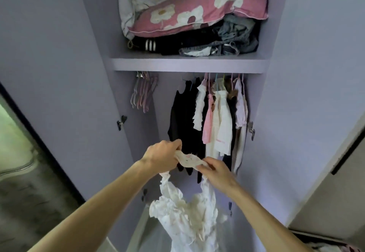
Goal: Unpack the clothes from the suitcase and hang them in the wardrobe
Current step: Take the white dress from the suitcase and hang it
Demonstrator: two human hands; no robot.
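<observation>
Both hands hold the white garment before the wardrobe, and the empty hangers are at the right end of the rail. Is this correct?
Not quite. In the head view the empty hangers are at the left end; hung clothes fill the right. Both the left hand and right hand do hold the white garment before the wardrobe.

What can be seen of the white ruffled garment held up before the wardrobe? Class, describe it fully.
The white ruffled garment looks like thin, crinkled fabric, cream-white with faint small spots. Its top edge is stretched between the left hand and the right hand, both pinching it. The rest hangs limp below them in gathered frills, in front of the open lilac wardrobe. No hanger shows in it.
</observation>
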